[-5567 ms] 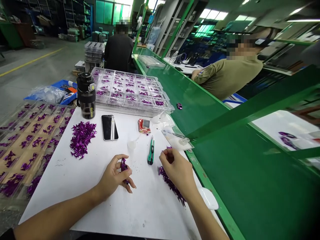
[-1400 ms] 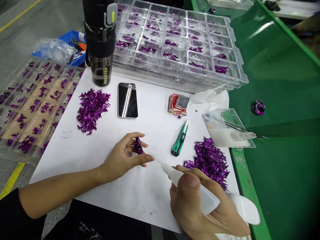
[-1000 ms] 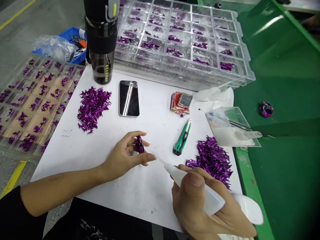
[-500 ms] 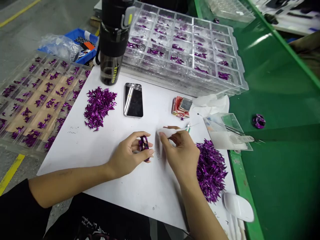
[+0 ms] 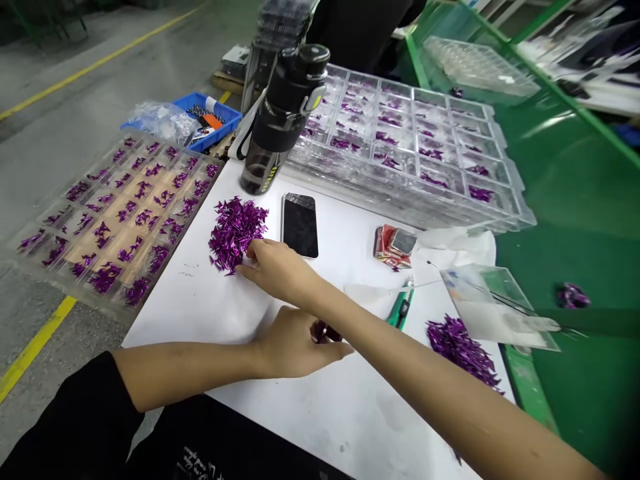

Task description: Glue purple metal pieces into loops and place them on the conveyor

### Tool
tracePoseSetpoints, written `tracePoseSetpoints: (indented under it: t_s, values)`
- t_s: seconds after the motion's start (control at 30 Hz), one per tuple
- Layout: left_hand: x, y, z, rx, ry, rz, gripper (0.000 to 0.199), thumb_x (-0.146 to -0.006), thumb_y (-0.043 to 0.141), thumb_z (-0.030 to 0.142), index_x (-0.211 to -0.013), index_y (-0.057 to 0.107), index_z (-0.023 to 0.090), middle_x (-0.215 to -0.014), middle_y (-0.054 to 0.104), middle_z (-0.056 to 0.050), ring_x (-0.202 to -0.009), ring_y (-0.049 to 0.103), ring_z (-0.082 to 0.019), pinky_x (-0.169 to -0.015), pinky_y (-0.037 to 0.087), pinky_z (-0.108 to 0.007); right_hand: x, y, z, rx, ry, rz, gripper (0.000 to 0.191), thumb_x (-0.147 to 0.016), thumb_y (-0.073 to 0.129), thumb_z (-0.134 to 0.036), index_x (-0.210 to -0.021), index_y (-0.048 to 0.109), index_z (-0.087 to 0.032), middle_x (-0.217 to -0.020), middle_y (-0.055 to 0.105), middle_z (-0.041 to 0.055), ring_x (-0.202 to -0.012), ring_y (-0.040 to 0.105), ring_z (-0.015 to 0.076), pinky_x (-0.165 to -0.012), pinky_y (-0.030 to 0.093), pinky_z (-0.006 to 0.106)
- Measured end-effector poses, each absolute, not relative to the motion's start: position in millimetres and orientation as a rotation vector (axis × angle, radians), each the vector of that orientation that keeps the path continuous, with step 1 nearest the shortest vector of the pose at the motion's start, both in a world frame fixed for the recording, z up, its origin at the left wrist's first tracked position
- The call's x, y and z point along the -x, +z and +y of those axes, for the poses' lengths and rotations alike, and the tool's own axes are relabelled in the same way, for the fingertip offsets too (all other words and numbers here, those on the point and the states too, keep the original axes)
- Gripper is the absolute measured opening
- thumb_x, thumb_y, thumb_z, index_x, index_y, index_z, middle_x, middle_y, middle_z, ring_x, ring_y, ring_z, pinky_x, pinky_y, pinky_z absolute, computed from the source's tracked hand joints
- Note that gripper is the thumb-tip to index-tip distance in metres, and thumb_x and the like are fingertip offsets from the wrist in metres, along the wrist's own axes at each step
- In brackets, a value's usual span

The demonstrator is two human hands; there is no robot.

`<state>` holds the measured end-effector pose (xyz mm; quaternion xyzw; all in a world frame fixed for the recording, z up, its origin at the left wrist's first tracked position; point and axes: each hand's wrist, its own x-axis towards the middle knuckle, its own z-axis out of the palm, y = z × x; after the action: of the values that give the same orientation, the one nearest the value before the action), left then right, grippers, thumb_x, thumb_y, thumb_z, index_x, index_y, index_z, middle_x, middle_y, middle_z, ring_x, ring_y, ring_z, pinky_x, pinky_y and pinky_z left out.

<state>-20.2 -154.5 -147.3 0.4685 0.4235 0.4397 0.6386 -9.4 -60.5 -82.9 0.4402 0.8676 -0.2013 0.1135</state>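
My left hand (image 5: pixel 295 341) is closed around a dark purple ring-shaped piece (image 5: pixel 325 331), partly hidden by my right forearm. Crossing over it, my right hand (image 5: pixel 275 267) reaches to the lower right edge of a pile of shiny purple slivers (image 5: pixel 235 230). Its thumb and forefinger are bent toward the pile; whatever lies between the fingertips is too small to make out. A second purple pile (image 5: pixel 463 350) lies beyond my right forearm. A white tissue (image 5: pixel 367 292) and a green cutter (image 5: pixel 401 305) rest on the white board (image 5: pixel 175 307).
A phone (image 5: pixel 300 225) and black bottle (image 5: pixel 280 120) stand near stacked clear compartment trays (image 5: pixel 400 177). Another compartment tray (image 5: pixel 113 227) is at left, below a blue bin (image 5: pixel 220 123). A red packet (image 5: pixel 387 247) carries a metal block. A purple piece (image 5: pixel 573 296) lies on the green surface.
My right hand has let go of the white tissue and crossed over my left hand to the left pile. My left hand still holds the purple piece. The view has shifted.
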Motion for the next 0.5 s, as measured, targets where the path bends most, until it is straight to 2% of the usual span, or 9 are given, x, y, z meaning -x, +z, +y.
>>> tracePoseSetpoints:
  t_s: [0.1, 0.27, 0.37, 0.5]
  values:
    - [17.0, -155.4, -153.1, -1.144, 1.014, 0.964, 0.026, -0.079, 0.074, 0.030, -0.070, 0.050, 0.024, -0.068, 0.059, -0.002, -0.068, 0.057, -0.022, -0.063, 0.043, -0.038, 18.9, -93.1, -54.9, -1.270, -0.596, 2.556, 0.003, -0.096, 0.064, -0.015, -0.098, 0.066, -0.014, -0.111, 0.071, 0.0173, -0.099, 0.068, 0.0272, -0.075, 0.045, 0.032]
    - [18.2, -152.9, -153.3, -1.164, 1.015, 0.974, 0.024, -0.078, 0.076, 0.028, -0.073, 0.053, 0.024, -0.069, 0.060, -0.002, -0.068, 0.058, -0.022, -0.062, 0.044, -0.038, 9.1, -94.3, -59.8, -1.305, -0.696, 2.559, 0.014, -0.090, 0.057, -0.004, -0.088, 0.063, -0.017, -0.094, 0.072, 0.0119, -0.087, 0.066, 0.0244, -0.068, 0.043, 0.030]
    - [19.8, -147.1, -154.2, -1.180, 1.012, 0.987, 0.022, -0.079, 0.074, 0.026, -0.072, 0.053, 0.024, -0.069, 0.059, -0.001, -0.068, 0.058, -0.021, -0.065, 0.046, -0.038, 0.1, -93.3, -63.2, -1.413, -0.762, 2.570, 0.018, -0.091, 0.054, -0.003, -0.100, 0.064, -0.014, -0.093, 0.074, 0.0113, -0.087, 0.067, 0.0247, -0.066, 0.043, 0.030]
    - [19.2, -144.1, -155.3, -1.182, 0.983, 1.010, 0.016, -0.080, 0.072, 0.023, -0.075, 0.057, 0.023, -0.070, 0.061, -0.002, -0.072, 0.061, -0.022, -0.067, 0.048, -0.036, -10.6, -94.0, -66.6, -1.485, -0.891, 2.627, 0.034, -0.093, 0.057, -0.004, -0.126, 0.063, -0.012, -0.100, 0.077, 0.0099, -0.095, 0.070, 0.0244, -0.076, 0.049, 0.029]
